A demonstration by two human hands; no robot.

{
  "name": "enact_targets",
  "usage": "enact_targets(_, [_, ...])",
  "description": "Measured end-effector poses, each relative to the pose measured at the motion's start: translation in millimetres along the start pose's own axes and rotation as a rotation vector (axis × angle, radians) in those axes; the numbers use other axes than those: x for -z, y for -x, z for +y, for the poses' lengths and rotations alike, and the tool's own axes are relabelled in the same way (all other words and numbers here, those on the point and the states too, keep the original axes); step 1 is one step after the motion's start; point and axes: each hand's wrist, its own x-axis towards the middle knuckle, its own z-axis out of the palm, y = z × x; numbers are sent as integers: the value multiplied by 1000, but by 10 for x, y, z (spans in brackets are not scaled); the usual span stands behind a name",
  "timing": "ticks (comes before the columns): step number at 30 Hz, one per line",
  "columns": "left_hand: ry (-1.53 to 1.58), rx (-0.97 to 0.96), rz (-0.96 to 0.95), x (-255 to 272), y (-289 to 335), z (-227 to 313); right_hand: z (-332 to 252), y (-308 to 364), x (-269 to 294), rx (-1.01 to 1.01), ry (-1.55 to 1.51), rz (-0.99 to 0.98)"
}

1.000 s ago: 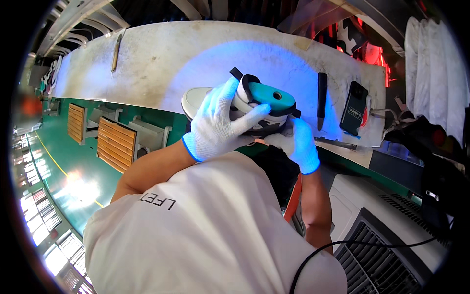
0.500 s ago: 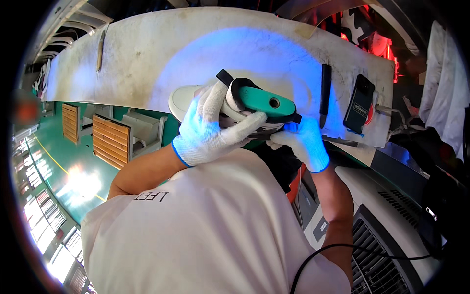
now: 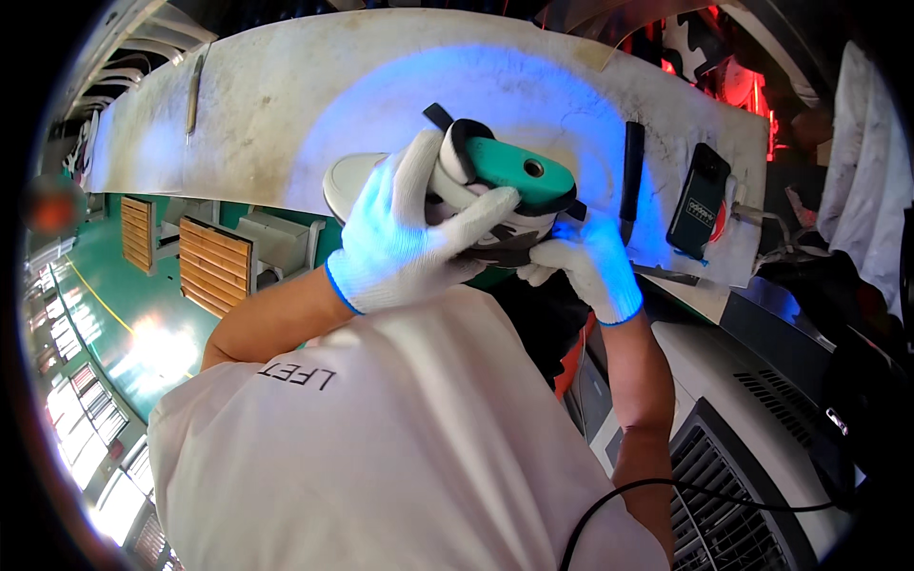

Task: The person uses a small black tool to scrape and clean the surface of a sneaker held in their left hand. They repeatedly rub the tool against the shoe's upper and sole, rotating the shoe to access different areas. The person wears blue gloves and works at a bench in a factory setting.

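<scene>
A white and dark shoe (image 3: 347,186) is held above the near edge of the worktable, its toe toward the left. Inside its opening sits a green shoe last (image 3: 505,164) with a round hole in its top. My left hand (image 3: 395,233), in a white knit glove, grips the shoe, fingers over its upper and the index finger stretched toward the last. My right hand (image 3: 600,271), gloved alike, is closed against the heel end below a black pull tab (image 3: 575,211). Its fingertips are partly hidden under the shoe.
Blue light falls on the pale worktable (image 3: 257,114). To the right lie a black-handled tool (image 3: 633,176) and a dark phone (image 3: 700,200). A thin tool (image 3: 195,95) lies far left. Slatted wooden boards (image 3: 214,266) stand left; a black cable (image 3: 705,489) crosses near my right arm.
The shoe has tilted slightly, so more of its dark-patterned side shows. My left hand has shifted a little left and my right hand presses closer under the heel.
</scene>
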Motion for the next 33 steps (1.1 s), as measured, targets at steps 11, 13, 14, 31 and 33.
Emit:
enact_targets(11, [-73,198,195,648,406,119,-124,381,-1071,366,195,-201])
enact_targets(13, [-2,256,303,606,624,121,-78,349,-1283,557,510,-102])
enact_targets(14, [40,259,371,591,703,110,-86,380,-1364,534,522,-96])
enact_targets(31, [339,426,594,849,1353,119,-89,366,-2045,579,578,-249])
enact_targets(33, [280,408,600,884,1382,160,-123,316,-2034,506,393,-347])
